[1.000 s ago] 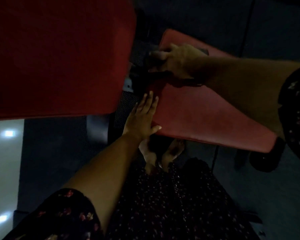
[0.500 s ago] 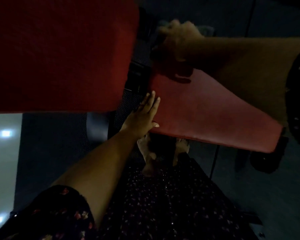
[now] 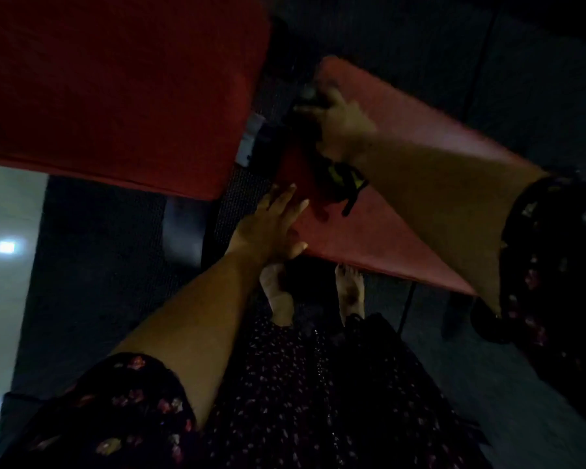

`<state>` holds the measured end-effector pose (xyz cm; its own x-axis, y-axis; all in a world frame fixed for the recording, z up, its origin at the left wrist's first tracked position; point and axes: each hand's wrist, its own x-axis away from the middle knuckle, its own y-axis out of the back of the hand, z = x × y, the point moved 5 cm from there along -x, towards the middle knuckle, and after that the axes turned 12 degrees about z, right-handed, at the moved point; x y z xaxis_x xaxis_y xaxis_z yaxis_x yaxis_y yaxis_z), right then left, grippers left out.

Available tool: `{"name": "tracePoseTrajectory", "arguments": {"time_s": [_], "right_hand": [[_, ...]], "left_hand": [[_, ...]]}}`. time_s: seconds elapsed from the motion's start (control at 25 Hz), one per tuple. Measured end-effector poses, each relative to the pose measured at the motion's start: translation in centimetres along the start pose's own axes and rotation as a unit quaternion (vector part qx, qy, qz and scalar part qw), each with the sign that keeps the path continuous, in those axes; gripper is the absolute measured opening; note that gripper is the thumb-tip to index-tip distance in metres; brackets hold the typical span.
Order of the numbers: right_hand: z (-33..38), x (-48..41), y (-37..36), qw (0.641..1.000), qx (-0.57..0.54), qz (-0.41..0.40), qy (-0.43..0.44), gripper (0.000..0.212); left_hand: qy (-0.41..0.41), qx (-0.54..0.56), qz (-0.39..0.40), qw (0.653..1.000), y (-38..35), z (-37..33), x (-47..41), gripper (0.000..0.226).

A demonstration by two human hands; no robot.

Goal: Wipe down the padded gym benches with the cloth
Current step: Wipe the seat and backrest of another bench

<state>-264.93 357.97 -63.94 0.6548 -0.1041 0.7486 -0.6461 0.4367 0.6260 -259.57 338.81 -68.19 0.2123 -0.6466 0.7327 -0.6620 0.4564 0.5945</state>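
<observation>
A red padded seat [image 3: 386,231] slopes across the middle right of the dim head view. A larger red back pad [image 3: 115,89] fills the upper left. My right hand [image 3: 342,126] grips a dark cloth [image 3: 339,179] with a yellow patch and presses it on the seat's far left edge. The cloth's tail trails under my wrist. My left hand [image 3: 268,228] lies flat, fingers straight, on the seat's near left corner.
A black metal frame [image 3: 268,140] joins the two pads. My bare feet [image 3: 281,292] stand on dark floor under the seat. A pale shiny floor strip [image 3: 7,248] runs along the left. A dark round object [image 3: 487,319] sits at the seat's right end.
My right hand slid to the seat's far end, then came back toward me along its left edge, and the cloth's tail now shows. My left hand stayed on the corner.
</observation>
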Motion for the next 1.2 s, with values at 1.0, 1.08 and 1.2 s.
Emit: {"name": "tracePoseTrajectory", "arguments": {"time_s": [1.0,1.08,1.2], "right_hand": [[7.9,33.2,32.9,0.945,0.042,-0.248,0.206,0.076],[10.4,34.0,34.4,0.925,0.008,-0.292,0.241,0.073],[15.5,34.8,35.8,0.899,-0.032,-0.323,0.294,0.070]], "left_hand": [[0.214,0.079,-0.702,0.674,36.6,-11.5,35.6,0.058],[0.269,0.086,-0.705,0.651,36.6,-9.5,38.2,0.065],[0.353,0.031,-0.625,0.695,35.5,-6.1,41.1,0.071]]}}
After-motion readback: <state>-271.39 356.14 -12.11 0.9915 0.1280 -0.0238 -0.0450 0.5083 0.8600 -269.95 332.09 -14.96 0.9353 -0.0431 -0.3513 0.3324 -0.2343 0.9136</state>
